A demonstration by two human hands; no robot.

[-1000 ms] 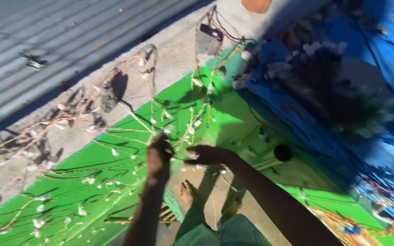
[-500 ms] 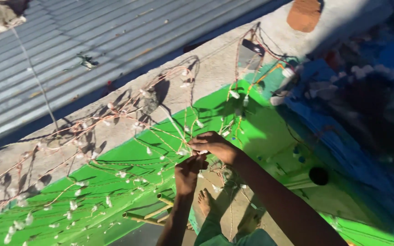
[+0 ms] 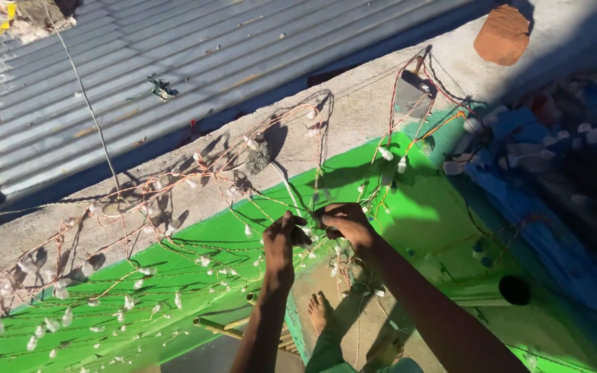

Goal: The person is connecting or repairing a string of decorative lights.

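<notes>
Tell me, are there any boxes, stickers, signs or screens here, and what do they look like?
None show in this view: no package, label, sign or screen.
What is there instead: a tangle of string lights with small white bulbs, draped over a grey ledge and a green wall.
The left hand and right hand pinch the wires together.

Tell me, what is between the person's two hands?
In the head view, the left hand and right hand nearly meet. Only a short bit of the string of small white lights, pinched by both hands' fingers, lies between them.
</notes>
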